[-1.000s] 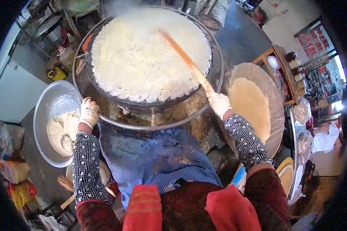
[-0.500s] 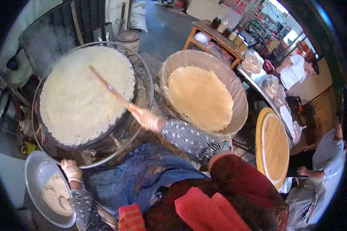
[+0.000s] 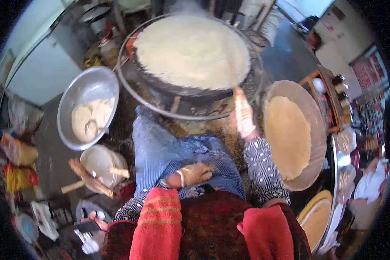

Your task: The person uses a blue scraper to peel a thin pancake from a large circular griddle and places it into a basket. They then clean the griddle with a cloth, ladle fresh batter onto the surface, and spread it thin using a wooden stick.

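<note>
A wide round griddle (image 3: pixel 184 92) is covered with a thin pale layer of batter (image 3: pixel 190 52), and steam rises at its far edge. My right hand (image 3: pixel 245 116), in a thin glove, grips a long wooden stick (image 3: pixel 233 71). The stick's blurred shaft reaches over the right side of the batter. My left hand (image 3: pixel 196 174), also gloved, lies against the blue checked apron (image 3: pixel 156 136) on my lap, its fingers loosely extended and holding nothing visible. Left of the griddle, a metal basin (image 3: pixel 67 115) contains pale batter and a ladle (image 3: pixel 92 128).
A metal ring (image 3: pixel 160 111) surrounds the griddle. At right stands a lined basket (image 3: pixel 317 130) with thin round flatbreads (image 3: pixel 287 138). A white bucket (image 3: pixel 102 162) with wooden tools across it is lower left. A round board (image 3: pixel 317 216) and a person in white (image 3: pixel 370 184) are farther right.
The view has turned left. My left hand has moved from beside the basin to my lap. The stick has swung from the batter's middle to its right side.
</note>
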### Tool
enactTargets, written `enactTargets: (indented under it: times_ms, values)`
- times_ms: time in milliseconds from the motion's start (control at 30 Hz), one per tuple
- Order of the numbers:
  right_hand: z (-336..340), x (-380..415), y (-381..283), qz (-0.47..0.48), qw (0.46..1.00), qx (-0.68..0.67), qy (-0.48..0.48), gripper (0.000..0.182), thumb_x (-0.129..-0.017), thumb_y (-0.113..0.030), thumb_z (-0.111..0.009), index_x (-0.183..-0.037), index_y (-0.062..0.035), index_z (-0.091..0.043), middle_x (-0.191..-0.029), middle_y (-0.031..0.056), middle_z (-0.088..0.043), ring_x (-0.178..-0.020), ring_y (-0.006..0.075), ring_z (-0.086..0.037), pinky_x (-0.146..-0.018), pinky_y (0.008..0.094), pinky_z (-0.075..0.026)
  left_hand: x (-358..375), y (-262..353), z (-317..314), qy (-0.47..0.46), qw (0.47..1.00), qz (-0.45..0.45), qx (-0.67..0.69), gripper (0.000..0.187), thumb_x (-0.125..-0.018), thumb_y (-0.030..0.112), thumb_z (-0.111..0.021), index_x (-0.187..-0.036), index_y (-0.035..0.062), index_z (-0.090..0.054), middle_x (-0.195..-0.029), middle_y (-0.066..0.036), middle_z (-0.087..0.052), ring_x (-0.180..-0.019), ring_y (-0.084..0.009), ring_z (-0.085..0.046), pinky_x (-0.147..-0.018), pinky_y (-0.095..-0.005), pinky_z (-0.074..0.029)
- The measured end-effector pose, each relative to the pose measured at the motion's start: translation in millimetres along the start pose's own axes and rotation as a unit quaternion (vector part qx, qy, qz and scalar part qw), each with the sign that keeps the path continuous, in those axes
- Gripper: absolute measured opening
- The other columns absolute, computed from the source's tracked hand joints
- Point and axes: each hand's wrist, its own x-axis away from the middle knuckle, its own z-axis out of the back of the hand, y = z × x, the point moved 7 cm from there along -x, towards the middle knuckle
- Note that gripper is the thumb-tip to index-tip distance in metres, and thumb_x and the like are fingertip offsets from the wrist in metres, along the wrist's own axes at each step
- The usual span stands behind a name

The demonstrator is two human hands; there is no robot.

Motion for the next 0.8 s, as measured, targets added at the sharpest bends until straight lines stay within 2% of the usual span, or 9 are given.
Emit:
enactTargets:
  times_ms: [67,133,167,200,233,267,400,633,800]
  values:
    - [-10.3,-18.3,36.7,0.102,0.989,0.107,0.018,0.05,-0.092,-0.052,-0.052,-0.133,-0.0238,-0.048,-0.053,-0.0011,-0.043,-0.037,0.0084,-0.039,-0.032,0.0239,-0.031,17.1,2.8,26.0,0.062,0.992,0.08,-0.081,0.039,-0.093,0.035,-0.052,-0.107,0.001,-0.062,-0.099,-0.024,-0.063,-0.098,-0.0416,-0.058,-0.085,-0.0462,-0.047]
    - [-65.5,3.6,40.9,0.278,0.923,0.262,-0.034,0.054,-0.091,-0.035,-0.059,-0.142,-0.0266,-0.041,-0.068,0.0045,-0.057,-0.046,0.0091,-0.05,-0.038,0.0232,-0.037,22.4,-20.1,31.2,0.143,0.982,0.108,-0.062,0.038,-0.092,0.035,-0.053,-0.104,-0.0001,-0.062,-0.1,-0.024,-0.064,-0.097,-0.0414,-0.06,-0.085,-0.047,-0.047]
    - [-98.3,22.3,43.7,0.369,0.879,0.296,-0.064,0.06,-0.09,-0.026,-0.062,-0.145,-0.0269,-0.038,-0.075,0.0071,-0.062,-0.051,0.0093,-0.054,-0.04,0.0228,-0.04,22.1,-28.3,28.3,0.107,0.985,0.132,-0.026,0.038,-0.093,0.035,-0.053,-0.104,0.0005,-0.063,-0.1,-0.023,-0.064,-0.097,-0.0404,-0.06,-0.086,-0.0476,-0.047]
    - [-132.2,43.1,40.8,0.296,0.901,0.254,-0.192,0.063,-0.09,-0.021,-0.062,-0.146,-0.0235,-0.035,-0.077,0.0074,-0.063,-0.053,0.0092,-0.056,-0.043,0.0218,-0.042,22.5,-38.6,29.3,0.077,0.985,0.157,0.01,0.037,-0.093,0.035,-0.053,-0.104,0.0011,-0.063,-0.101,-0.023,-0.064,-0.098,-0.0394,-0.06,-0.086,-0.0481,-0.046]
    - [-163.7,68.2,39.2,0.201,0.906,0.217,-0.301,0.066,-0.089,-0.017,-0.063,-0.148,-0.0201,-0.033,-0.079,0.0077,-0.065,-0.054,0.009,-0.058,-0.046,0.0208,-0.043,19.4,-33.0,31.7,0.178,0.983,-0.005,-0.037,0.034,-0.093,0.034,-0.054,-0.103,0.0028,-0.064,-0.095,-0.02,-0.065,-0.091,-0.0356,-0.062,-0.081,-0.045,-0.049]
    - [-190.3,118.4,28.7,-0.088,0.866,0.176,-0.46,0.068,-0.09,-0.016,-0.062,-0.15,-0.015,-0.029,-0.076,0.0062,-0.064,-0.054,0.0089,-0.058,-0.049,0.0194,-0.044,24.7,-31.6,29.6,0.28,0.943,-0.148,-0.099,0.031,-0.093,0.033,-0.054,-0.101,0.0045,-0.065,-0.089,-0.018,-0.066,-0.084,-0.0317,-0.064,-0.076,-0.0418,-0.051]
    - [-217.2,181.7,4.9,-0.281,0.767,0.061,-0.573,0.045,-0.09,-0.017,-0.06,-0.131,-0.0014,-0.048,-0.073,0.0069,-0.062,-0.046,0.0069,-0.05,-0.041,0.0187,-0.039,34.6,-48.3,41.6,0.279,0.96,-0.027,0.006,0.031,-0.093,0.032,-0.054,-0.102,0.0042,-0.065,-0.09,-0.018,-0.066,-0.085,-0.0319,-0.064,-0.077,-0.0417,-0.051]
    - [-255.4,197.1,-5.4,-0.344,0.667,0.123,-0.65,0.045,-0.09,-0.029,-0.06,-0.126,-0.0035,-0.051,-0.073,0.0127,-0.065,-0.047,0.0096,-0.055,-0.042,0.0199,-0.042,54.3,-55.6,60.9,0.346,0.938,0.004,0.025,0.03,-0.093,0.03,-0.054,-0.103,0.0036,-0.065,-0.093,-0.018,-0.066,-0.088,-0.0321,-0.064,-0.079,-0.0415,-0.05]
    - [-353.7,179.2,39.4,-0.125,0.717,0.107,-0.677,0.048,-0.094,-0.033,-0.057,-0.13,-0.0041,-0.046,-0.086,0.011,-0.067,-0.064,0.0159,-0.066,-0.058,0.0264,-0.054,69.7,-51.7,55.1,0.362,0.931,0.018,0.032,0.03,-0.093,0.029,-0.054,-0.103,0.0032,-0.065,-0.095,-0.019,-0.066,-0.09,-0.0322,-0.064,-0.081,-0.0414,-0.049]
